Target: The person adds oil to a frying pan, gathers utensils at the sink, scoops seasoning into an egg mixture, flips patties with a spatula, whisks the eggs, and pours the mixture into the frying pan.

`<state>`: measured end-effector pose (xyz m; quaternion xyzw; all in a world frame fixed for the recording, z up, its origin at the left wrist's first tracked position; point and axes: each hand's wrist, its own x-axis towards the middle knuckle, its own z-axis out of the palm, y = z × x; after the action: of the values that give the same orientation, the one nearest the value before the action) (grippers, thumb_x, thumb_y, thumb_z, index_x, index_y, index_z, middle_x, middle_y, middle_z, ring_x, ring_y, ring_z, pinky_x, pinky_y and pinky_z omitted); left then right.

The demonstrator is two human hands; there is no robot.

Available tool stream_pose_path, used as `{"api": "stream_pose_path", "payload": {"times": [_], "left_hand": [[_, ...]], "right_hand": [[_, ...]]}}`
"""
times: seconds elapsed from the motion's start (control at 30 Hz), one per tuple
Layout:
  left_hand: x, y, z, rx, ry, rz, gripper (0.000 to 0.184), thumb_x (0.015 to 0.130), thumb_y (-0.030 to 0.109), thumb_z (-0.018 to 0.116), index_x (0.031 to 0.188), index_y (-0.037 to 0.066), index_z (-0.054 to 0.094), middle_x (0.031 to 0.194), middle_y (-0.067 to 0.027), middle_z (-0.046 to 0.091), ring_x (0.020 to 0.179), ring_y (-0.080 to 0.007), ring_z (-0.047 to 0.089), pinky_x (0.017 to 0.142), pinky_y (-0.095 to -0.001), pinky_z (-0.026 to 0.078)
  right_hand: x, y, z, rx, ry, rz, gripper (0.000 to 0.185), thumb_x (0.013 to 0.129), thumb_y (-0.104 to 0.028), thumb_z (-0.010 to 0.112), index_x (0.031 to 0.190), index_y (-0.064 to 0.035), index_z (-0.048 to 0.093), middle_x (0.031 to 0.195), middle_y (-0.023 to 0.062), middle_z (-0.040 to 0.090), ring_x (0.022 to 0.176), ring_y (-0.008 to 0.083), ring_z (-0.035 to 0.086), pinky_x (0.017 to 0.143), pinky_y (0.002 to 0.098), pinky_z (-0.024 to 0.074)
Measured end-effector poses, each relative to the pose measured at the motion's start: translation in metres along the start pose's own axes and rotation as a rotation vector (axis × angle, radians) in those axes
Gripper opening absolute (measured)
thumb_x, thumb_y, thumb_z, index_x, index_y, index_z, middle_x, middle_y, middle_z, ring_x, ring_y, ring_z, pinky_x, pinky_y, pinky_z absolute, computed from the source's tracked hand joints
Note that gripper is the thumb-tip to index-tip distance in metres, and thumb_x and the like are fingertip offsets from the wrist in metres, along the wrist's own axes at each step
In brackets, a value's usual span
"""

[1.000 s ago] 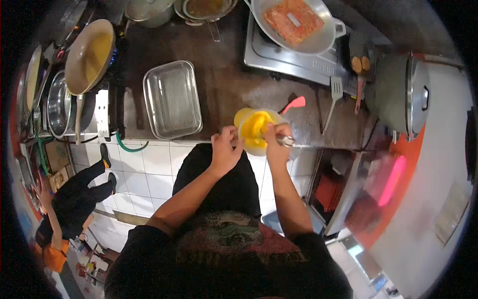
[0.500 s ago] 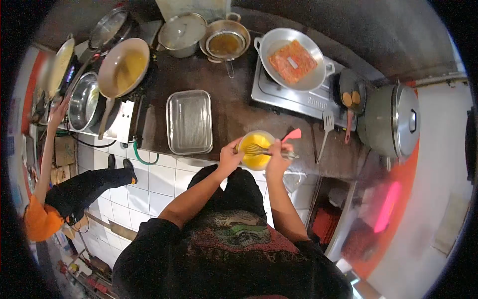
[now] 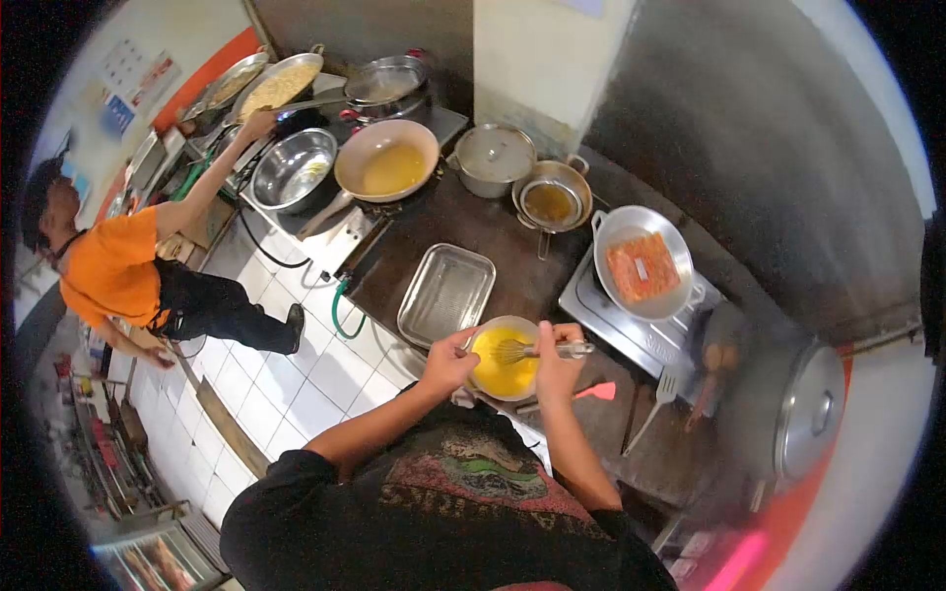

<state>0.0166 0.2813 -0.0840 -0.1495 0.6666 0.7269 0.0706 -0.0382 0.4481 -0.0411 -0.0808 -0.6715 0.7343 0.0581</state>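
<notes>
My left hand (image 3: 450,365) is closed on the left rim of a pale bowl (image 3: 485,386), steadying it near the counter's front edge. Yellow liquid that looks like beaten egg (image 3: 506,377) fills part of the bowl. My right hand (image 3: 558,370) grips a metal wire whisk (image 3: 511,352), its wires dipping into the liquid. Just right of the bowl lies a spatula with a pink-red head (image 3: 596,391), partly hidden by my right wrist. Behind the bowl is a rectangular metal tray (image 3: 446,295).
A two-handled pan (image 3: 611,222) with an orange-red block rests on a portable stove (image 3: 631,333). Nearby are a slotted turner (image 3: 667,386) and a large lidded pot (image 3: 813,414). Several pans stand far left, including one with oil (image 3: 419,138). A co-worker in orange (image 3: 123,261) reaches toward them.
My view has swung left, bringing more of the co-worker and the left pans into sight. Both hands keep hold of the bowl and whisk; the whisk's angle has shifted slightly.
</notes>
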Motion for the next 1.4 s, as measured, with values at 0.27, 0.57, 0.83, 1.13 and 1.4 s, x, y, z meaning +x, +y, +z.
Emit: {"api": "stream_pose_path", "payload": {"times": [0.27, 0.57, 0.83, 1.13, 1.4], "left_hand": [[0.008, 0.031, -0.047, -0.105, 0.246, 0.099, 0.051, 0.077, -0.002, 0.055, 0.128, -0.003, 0.053, 0.076, -0.0077, 0.067, 0.060, -0.0074, 0.059, 0.054, -0.0221, 0.046], [0.032, 0.083, -0.137, -0.148, 0.343, 0.166, 0.047, 0.076, -0.004, 0.054, 0.123, -0.004, 0.057, 0.085, -0.0088, 0.068, 0.065, -0.0069, 0.061, 0.059, -0.0206, 0.048], [0.076, 0.132, -0.237, -0.146, 0.243, 0.169, 0.046, 0.077, -0.005, 0.053, 0.123, -0.006, 0.055, 0.087, -0.0084, 0.069, 0.070, -0.0103, 0.065, 0.062, -0.0217, 0.051], [0.130, 0.205, -0.345, -0.131, 0.308, 0.231, 0.043, 0.080, -0.004, 0.057, 0.123, -0.005, 0.056, 0.082, -0.0123, 0.069, 0.068, -0.0124, 0.066, 0.062, -0.0230, 0.051], [0.188, 0.261, -0.408, -0.079, 0.349, 0.290, 0.033, 0.079, -0.001, 0.065, 0.112, -0.002, 0.060, 0.079, -0.0112, 0.069, 0.065, -0.0109, 0.064, 0.058, -0.0225, 0.049]], "right_hand": [[0.007, -0.007, 0.089, -0.020, -0.516, 0.149, 0.024, 0.088, -0.016, 0.066, 0.073, -0.0092, 0.048, 0.066, -0.0035, 0.047, 0.058, 0.0049, 0.044, 0.051, 0.0230, 0.0366], [0.039, -0.033, 0.189, -0.140, -0.683, 0.034, 0.023, 0.089, -0.015, 0.065, 0.074, -0.0093, 0.047, 0.066, -0.0016, 0.051, 0.060, 0.0049, 0.050, 0.054, 0.0229, 0.0402], [0.090, -0.080, 0.299, 0.417, -0.531, 0.184, 0.026, 0.087, -0.015, 0.069, 0.074, -0.0106, 0.047, 0.060, -0.0018, 0.049, 0.052, 0.0079, 0.047, 0.050, 0.0228, 0.0395], [0.110, -0.201, 0.351, 0.591, -0.601, -0.197, 0.016, 0.085, -0.002, 0.061, 0.088, -0.0084, 0.046, 0.078, 0.0054, 0.050, 0.072, 0.0155, 0.049, 0.082, 0.0384, 0.0463], [0.157, -0.170, 0.409, 0.708, -0.716, -0.111, 0.014, 0.087, -0.002, 0.056, 0.099, -0.0058, 0.051, 0.093, 0.0071, 0.051, 0.090, 0.0183, 0.052, 0.097, 0.0453, 0.0432]]}}
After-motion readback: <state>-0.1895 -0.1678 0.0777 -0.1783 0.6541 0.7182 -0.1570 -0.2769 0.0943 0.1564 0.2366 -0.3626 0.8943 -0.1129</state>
